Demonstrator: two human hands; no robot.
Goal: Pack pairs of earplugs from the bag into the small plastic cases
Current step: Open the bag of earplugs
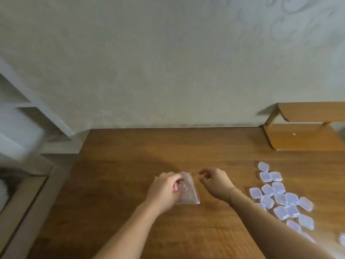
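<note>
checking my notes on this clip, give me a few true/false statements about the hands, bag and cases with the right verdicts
1. The left hand holds the clear zip bag. True.
2. The right hand grips one of the small plastic cases. False: it holds no case; it hovers beside the bag with fingers loosely curled.
3. The cases lie in a loose cluster on the table to the person's right. True.
4. The bag lies among the cases. False: it sits apart from them, near the table's middle.
5. Something pink shows at the bag by the left hand. True.
</note>
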